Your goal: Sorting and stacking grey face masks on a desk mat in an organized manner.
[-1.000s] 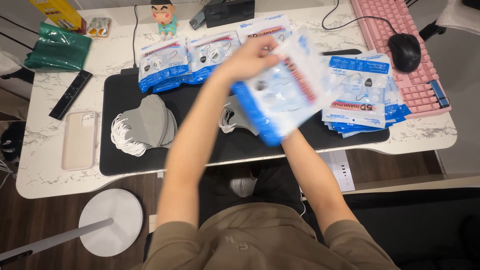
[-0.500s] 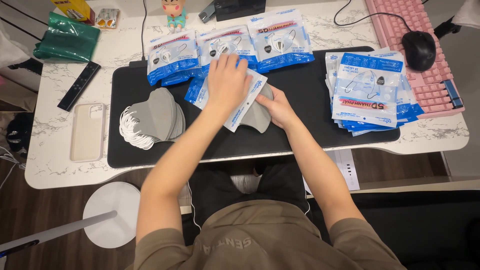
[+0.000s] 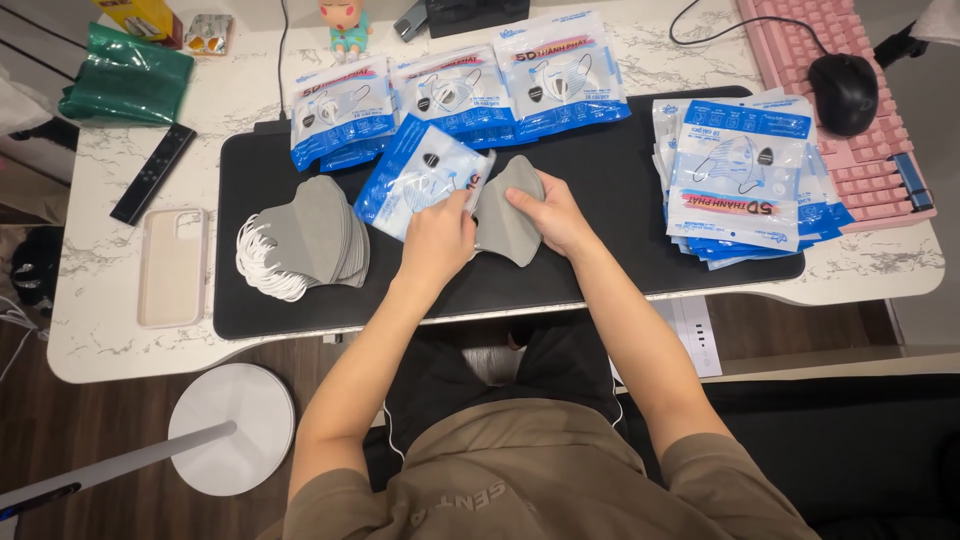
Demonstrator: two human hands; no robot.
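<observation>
Masks [image 3: 508, 215], grey and folded flat in a small bunch, sit pinched under my right hand [image 3: 548, 215], whose fingers close on their right edge at the middle of the black mat [image 3: 620, 180]. My left hand [image 3: 436, 238] grips the lower corner of a pouch [image 3: 420, 175], a blue and white plastic pack lying tilted just left of the masks, its open end touching them.

I see a stack [image 3: 305, 235] of the same grey masks fanned out to the left on the mat, white ear loops spilling from its left side; I cannot count them.

I count three packs [image 3: 460, 90] in a row along the mat's far edge, each blue and white with a mask pictured on it. A pile [image 3: 740, 175] of the same packs lies at the right end; its number I cannot tell.
</observation>
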